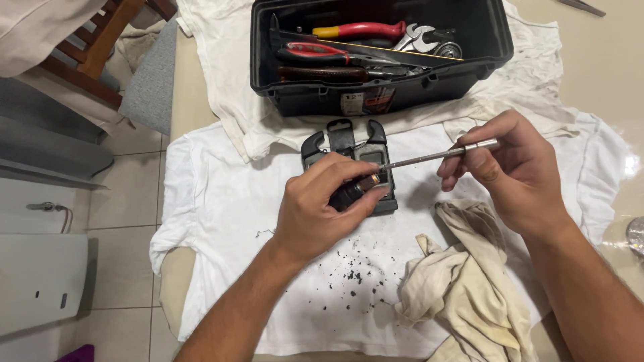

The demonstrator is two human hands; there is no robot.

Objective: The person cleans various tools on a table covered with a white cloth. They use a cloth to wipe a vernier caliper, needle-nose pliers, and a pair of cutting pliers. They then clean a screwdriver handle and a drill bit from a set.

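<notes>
- A person's left hand closes its fingers around a small dark battery with a copper-coloured end, pinching it between thumb and fingertips just above a grey clamp meter lying on its face.
- The right hand grips a slim silver metal rod between thumb and curled fingers; the rod slants down to the left, its tip reaching the battery's end over the open back of the meter.
- The meter rests on a white T-shirt spread flat over a beige table, its black jaw end pointing toward the toolbox.
- Black crumbs of debris speckle the shirt just below the left hand.
- A crumpled cream rag lies on the shirt beneath the right wrist, near the meter but apart from it.
- A black open toolbox stands behind the meter on a second white garment, holding red-handled pliers, a red-and-yellow-handled tool and silver wrenches.
- At the far left, a wooden chair with a grey cushion stands on a tiled floor.
</notes>
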